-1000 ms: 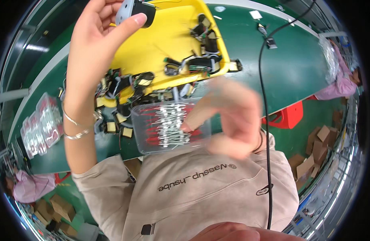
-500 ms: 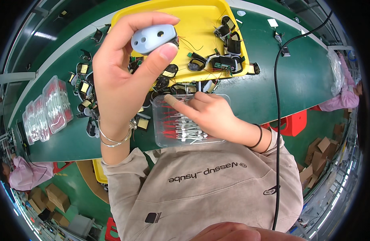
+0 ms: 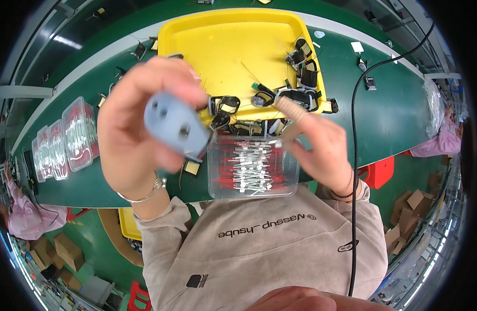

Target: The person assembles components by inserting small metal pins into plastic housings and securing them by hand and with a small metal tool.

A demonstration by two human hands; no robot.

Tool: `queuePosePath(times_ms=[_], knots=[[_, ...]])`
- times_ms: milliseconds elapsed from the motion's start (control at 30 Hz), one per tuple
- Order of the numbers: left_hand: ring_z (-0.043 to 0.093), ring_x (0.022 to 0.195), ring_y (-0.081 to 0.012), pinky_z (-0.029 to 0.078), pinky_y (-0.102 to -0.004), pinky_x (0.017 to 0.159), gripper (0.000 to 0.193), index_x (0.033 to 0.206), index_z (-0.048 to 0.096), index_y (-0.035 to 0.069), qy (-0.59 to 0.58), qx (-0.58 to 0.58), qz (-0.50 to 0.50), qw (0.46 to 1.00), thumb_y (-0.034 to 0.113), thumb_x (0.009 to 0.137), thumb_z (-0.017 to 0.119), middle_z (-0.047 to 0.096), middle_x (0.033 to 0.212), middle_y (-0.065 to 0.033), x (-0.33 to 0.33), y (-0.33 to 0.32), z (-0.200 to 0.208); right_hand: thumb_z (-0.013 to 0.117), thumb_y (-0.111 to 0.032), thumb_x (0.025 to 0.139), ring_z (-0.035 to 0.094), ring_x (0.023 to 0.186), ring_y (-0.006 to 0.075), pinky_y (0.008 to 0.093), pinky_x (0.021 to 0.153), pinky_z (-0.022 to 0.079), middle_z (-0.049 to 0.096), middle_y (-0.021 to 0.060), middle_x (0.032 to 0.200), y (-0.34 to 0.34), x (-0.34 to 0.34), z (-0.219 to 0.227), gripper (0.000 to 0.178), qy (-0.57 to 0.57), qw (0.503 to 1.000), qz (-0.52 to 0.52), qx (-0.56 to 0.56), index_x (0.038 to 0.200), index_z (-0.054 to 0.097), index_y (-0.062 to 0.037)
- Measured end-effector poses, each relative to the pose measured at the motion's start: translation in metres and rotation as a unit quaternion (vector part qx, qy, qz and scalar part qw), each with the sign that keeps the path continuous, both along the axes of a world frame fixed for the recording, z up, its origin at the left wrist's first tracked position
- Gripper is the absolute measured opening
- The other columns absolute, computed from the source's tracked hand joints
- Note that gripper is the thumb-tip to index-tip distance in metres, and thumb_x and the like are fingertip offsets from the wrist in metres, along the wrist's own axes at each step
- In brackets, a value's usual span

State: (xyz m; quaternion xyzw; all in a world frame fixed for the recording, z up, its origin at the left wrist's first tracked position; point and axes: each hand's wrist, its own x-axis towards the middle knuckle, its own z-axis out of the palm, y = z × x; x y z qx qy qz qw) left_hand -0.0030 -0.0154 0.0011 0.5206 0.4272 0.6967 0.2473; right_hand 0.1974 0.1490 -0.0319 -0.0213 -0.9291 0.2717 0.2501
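My left hand (image 3: 129, 114) is closed around a blue-grey plastic housing (image 3: 176, 124) with three round holes, raised over the table and blurred by motion. The housing is tilted, with its dark underside toward the box. At the right rim of a clear plastic box (image 3: 213, 193), my right hand (image 3: 321, 145) pinches a thin wire lead with a white connector (image 3: 278, 144); most of its length cannot be made out. Inside the box lie many wire leads (image 3: 251, 171) with white connectors and red wires. A bandage covers one right fingertip.
A yellow tray (image 3: 233, 41) holds several black-and-grey device parts (image 3: 305, 72) with thin wires. More parts lie along its near edge. Several clear boxes of leads (image 3: 77, 135) stand at left. A black cable (image 3: 355, 129) hangs down on the right, before a red stool (image 3: 378, 173).
My left hand has come down and nearer with the housing, turning it. My right hand has lifted out of the box toward its right rim, now pinching a wire lead.
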Motion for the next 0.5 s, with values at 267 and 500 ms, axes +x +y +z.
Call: queuePosePath(times_ms=[267, 500], knots=[[0.041, 0.123, -0.0326, 0.028, -0.0439, 0.103, 0.043, 0.091, 0.066, 0.005, 0.209, -0.204, -0.061, 0.954, 0.037, 0.065, 0.077, 0.056, 0.122, -0.0118, 0.008, 0.020, -0.003, 0.066, 0.014, 0.054, 0.057, 0.061, 0.0238, 0.0313, 0.055, 0.045, 0.060, 0.0085, 0.070, 0.025, -0.033, 0.026, 0.052, 0.118, 0.983, -0.009, 0.139, 0.104, 0.061, 0.0004], [0.054, 0.102, -0.0261, 0.038, -0.0384, 0.093, 0.040, 0.090, 0.065, 0.003, 0.170, -0.230, -0.049, 0.957, 0.031, 0.065, 0.078, 0.062, 0.100, -0.0082, 0.012, 0.027, -0.002, 0.065, -0.007, 0.053, 0.049, 0.062, 0.0167, 0.0283, 0.056, 0.042, 0.049, -0.0003, 0.068, 0.031, -0.046, 0.030, 0.064, 0.184, 0.966, 0.029, 0.182, 0.118, 0.061, -0.0051]])
